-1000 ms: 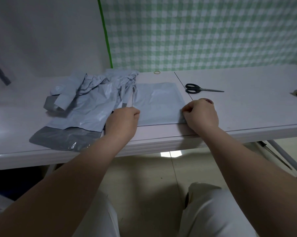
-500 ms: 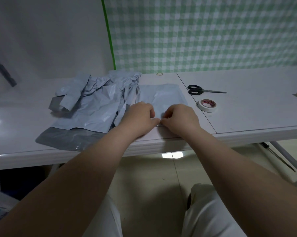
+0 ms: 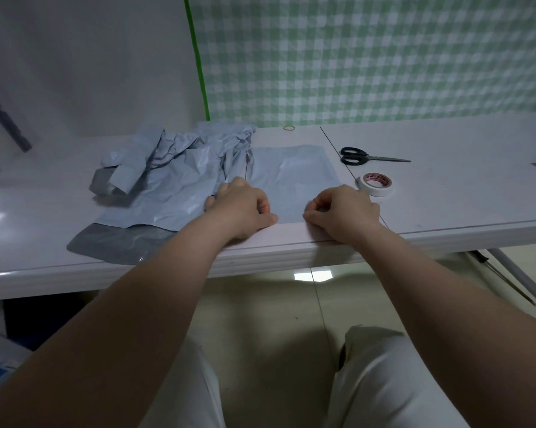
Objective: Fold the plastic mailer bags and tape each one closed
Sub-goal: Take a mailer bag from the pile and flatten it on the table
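Both hands now stand apart on the near edge of the bag; half a second ago they met at its middle.

1. Long white table (image 3: 445, 193): lies under both hands, its front edge just nearer than the fingers.
2. Green-and-white checked cloth backdrop (image 3: 384, 57): hangs well beyond the fingers, behind the table.
3. Crumpled heap of pale blue-grey plastic mailer bags (image 3: 174, 177): left of the left fingers and touching them.
4. Flat pale blue-grey plastic mailer bag (image 3: 291, 180): spread on the table between and beyond the two hands, its near edge under the fingertips.
5. Dark grey plastic bag (image 3: 115, 242): flat, left of the left fingers and nearer, partly under the heap.
6. Left hand (image 3: 240, 208): fingers curled at the flat bag's near left corner, thumb laid along the near edge. Whether it grips cannot be told.
7. Right hand (image 3: 345, 208): fingers curled, thumb and forefinger tips meeting on the near edge, pinching it.
8. Black-handled scissors (image 3: 357, 156): closed, beyond the right fingers, off the bag.
9. White roll of tape (image 3: 372, 191): flat, just beyond the right knuckles.
10. Tan rubber band (image 3: 289, 128): well beyond both hands, near the backdrop.
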`<state>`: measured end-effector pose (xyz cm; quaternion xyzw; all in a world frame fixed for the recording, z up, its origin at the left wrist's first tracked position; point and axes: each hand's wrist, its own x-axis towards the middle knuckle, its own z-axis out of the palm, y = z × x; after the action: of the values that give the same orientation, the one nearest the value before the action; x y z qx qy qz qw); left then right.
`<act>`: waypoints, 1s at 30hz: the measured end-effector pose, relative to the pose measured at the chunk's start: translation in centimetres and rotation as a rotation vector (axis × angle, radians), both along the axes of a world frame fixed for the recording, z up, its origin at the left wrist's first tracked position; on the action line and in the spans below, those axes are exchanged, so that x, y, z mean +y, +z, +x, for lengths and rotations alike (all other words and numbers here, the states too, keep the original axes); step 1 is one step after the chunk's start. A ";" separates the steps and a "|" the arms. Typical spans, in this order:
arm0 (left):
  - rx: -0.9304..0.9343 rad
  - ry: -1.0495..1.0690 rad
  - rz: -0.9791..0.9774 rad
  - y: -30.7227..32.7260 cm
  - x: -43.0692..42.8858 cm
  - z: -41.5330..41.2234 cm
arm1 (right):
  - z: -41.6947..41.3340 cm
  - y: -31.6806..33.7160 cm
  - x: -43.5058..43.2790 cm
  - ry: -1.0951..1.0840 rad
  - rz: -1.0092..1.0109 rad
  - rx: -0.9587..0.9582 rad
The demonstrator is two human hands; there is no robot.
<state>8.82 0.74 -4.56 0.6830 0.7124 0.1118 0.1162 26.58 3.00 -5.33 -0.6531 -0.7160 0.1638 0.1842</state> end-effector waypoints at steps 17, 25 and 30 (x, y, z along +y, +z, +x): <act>0.066 0.025 -0.052 0.5 -1.4 -3.3 | 4.3 -0.2 -0.2 -0.149 0.007 0.044; 0.163 -0.010 0.041 1.1 -1.6 -2.4 | 4.0 0.1 -0.7 -0.156 0.017 0.075; 0.076 -0.123 0.289 0.3 -1.3 1.2 | 1.2 0.7 -0.9 -0.102 0.168 0.051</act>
<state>9.99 -0.55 -4.30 0.7387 0.6496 0.1797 -0.0036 27.76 2.13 -4.59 -0.6666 -0.6881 0.1100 0.2647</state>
